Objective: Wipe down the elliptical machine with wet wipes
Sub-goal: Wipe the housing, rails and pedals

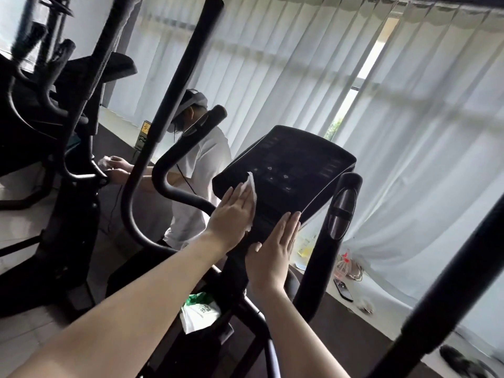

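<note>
Wet wipe (252,186): lying on console (294,165) lower-left edge, left hand (231,214) pressing it flat-fingered, not gripping. Right hand (275,249) bracing below, palm flat, holding nothing. Risk: unpinched wipe slipping free mid-stroke; moisture reaching buttons (285,176).

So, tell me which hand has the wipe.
The left hand, pressing the white wet wipe against the black console; the right hand lies bare below it.
</note>
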